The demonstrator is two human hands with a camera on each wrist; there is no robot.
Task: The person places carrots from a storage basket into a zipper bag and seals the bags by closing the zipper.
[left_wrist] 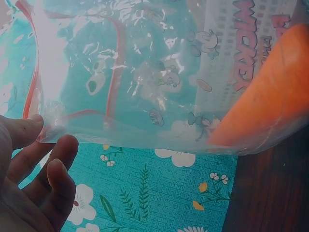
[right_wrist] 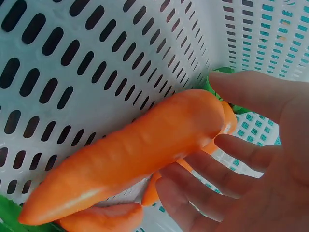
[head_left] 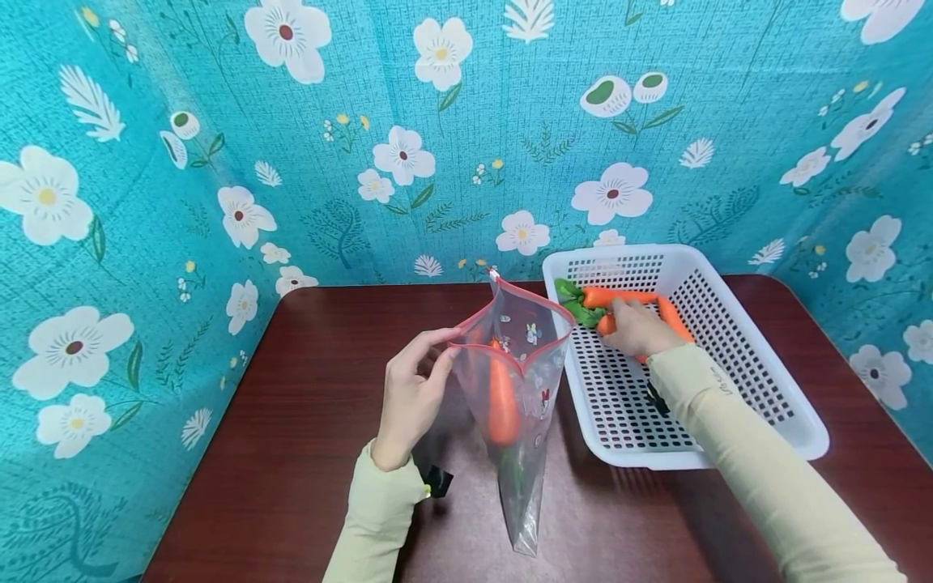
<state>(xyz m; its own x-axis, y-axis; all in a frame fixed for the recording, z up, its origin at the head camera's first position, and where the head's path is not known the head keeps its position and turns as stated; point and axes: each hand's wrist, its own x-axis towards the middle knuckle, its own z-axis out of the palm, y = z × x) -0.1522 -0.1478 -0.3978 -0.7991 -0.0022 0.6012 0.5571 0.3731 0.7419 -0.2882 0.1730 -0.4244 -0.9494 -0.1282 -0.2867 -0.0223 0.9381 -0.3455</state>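
Note:
A clear zip bag with red edging and cartoon prints stands open-mouthed on the table. One orange carrot is inside it, also visible through the plastic in the left wrist view. My left hand pinches the bag's left rim between thumb and fingers. My right hand reaches into a white slotted basket. In the right wrist view, its thumb and spread fingers are at the thick end of a carrot; firm contact is unclear. More carrots and green tops lie around it.
The dark brown table carries the bag and, to its right, the basket. A teal flowered cloth hangs behind the table and along both sides. The basket's raised walls surround my right hand.

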